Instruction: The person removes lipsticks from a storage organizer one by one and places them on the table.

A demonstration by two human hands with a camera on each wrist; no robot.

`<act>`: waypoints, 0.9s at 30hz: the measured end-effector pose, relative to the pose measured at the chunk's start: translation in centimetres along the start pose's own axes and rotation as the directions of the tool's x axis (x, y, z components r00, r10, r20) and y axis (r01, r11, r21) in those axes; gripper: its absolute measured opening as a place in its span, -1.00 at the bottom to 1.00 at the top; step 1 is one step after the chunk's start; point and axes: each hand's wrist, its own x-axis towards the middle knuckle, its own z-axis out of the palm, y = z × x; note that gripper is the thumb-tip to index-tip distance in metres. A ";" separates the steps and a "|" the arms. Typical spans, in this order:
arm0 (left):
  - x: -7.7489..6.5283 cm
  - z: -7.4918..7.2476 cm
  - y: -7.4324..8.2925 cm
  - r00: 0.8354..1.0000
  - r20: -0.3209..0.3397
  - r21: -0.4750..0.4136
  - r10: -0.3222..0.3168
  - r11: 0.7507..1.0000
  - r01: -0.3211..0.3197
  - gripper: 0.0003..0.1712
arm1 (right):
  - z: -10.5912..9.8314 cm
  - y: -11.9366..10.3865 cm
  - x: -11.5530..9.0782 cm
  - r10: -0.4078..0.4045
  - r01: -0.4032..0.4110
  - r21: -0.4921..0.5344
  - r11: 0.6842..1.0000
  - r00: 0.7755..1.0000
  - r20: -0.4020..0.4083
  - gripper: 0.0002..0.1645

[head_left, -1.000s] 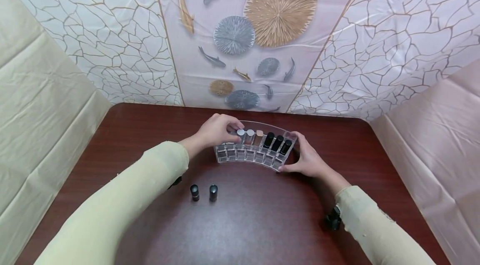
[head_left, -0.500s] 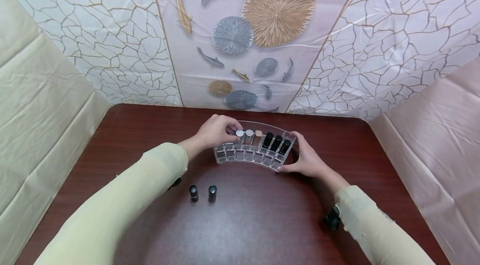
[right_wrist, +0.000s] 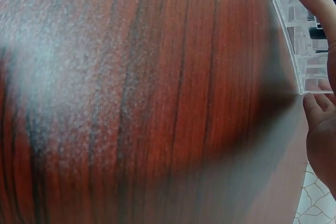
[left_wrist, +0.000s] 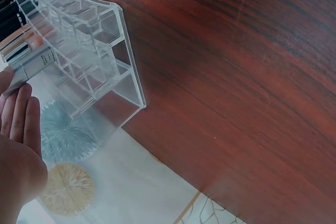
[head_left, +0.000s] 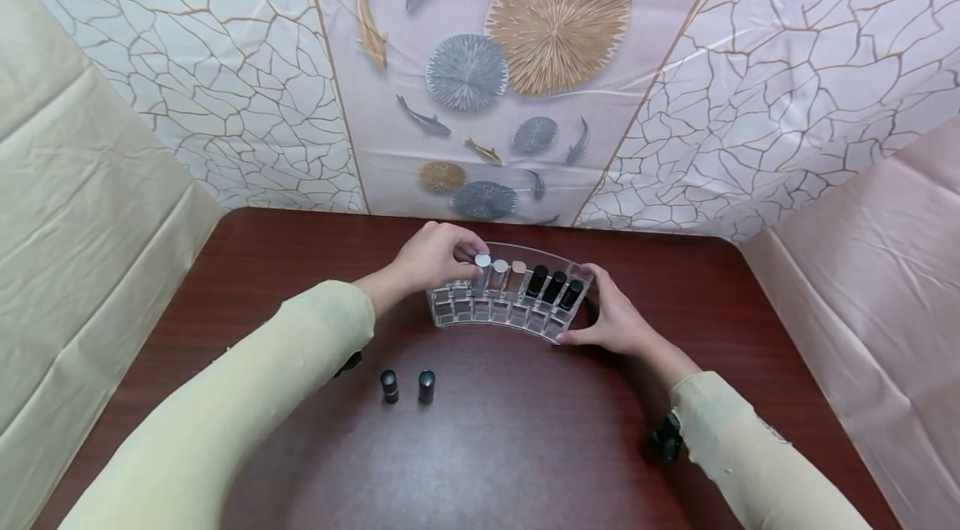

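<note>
Desk (head_left: 525, 447) bearing a clear rack (head_left: 499, 312)

The rack is standing near the middle of the desk's far edge. The right hand (head_left: 611, 315) is gripping the rack's right end, spanning from its near corner to its far one. The left hand (head_left: 435, 259) is pinching a silver-topped tube (left_wrist: 34, 68) at the rack's left part. Three black tubes (head_left: 554, 287), a beige-topped tube (head_left: 517, 277) and a second silver-topped tube (head_left: 500, 267) are standing in the back row. Two small dark tubes (head_left: 427, 387) are standing nearer the desk's left edge.

Both arms (head_left: 247, 384) reach forward, the left hand (head_left: 433, 257) pinching, the right hand (head_left: 617, 317) spread in a wide grip.
</note>
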 end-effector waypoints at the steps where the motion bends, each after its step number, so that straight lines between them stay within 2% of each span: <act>1: 0.0 -0.1 0.1 1.000 -0.001 0.000 -0.004 1.000 0.004 -0.72 | 0.0 0.0 0.0 0.004 -0.004 -0.003 1.000 1.000 0.002 0.41; 7: -0.3 -0.8 0.9 1.000 0.002 -0.005 -0.011 1.000 0.011 -0.71 | -0.1 0.0 0.0 0.015 -0.015 -0.008 1.000 1.000 0.008 0.42; 27: -2.0 -3.5 3.0 0.999 0.005 -0.023 0.050 0.999 -0.050 -0.69 | 0.0 -0.2 -0.1 -0.002 0.002 0.003 1.000 1.000 0.002 0.40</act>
